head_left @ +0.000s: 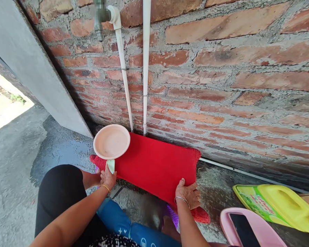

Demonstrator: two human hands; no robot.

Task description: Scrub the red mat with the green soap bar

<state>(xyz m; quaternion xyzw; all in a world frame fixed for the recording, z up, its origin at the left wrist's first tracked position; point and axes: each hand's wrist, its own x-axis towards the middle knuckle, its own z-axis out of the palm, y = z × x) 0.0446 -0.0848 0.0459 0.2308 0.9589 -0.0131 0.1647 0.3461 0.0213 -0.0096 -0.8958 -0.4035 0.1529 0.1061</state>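
Note:
A peach plastic water dipper (112, 141), round and shallow, stands out over the left end of a red cloth. My left hand (108, 177) closes around its pale green handle (110, 165). Nothing but a few small specks shows in the bowl. The red cloth (154, 164) is stretched flat over a long support, and its fuzzy, knitted-looking ends hang at the corners. At the right end of the cloth, my right hand (187, 193) rests against the near edge, thumb on top and fingers apart. What supports the cloth is hidden beneath it.
A tap (101, 20) on a white pipe (123, 68) sticks out from the brick wall (221, 68). A grey slab (41, 61) leans at left. Lower right, a yellow jug (285, 206) lies beside a pink stool (226, 219) bearing a phone (243, 230). The concrete floor (54, 151) is partly wet.

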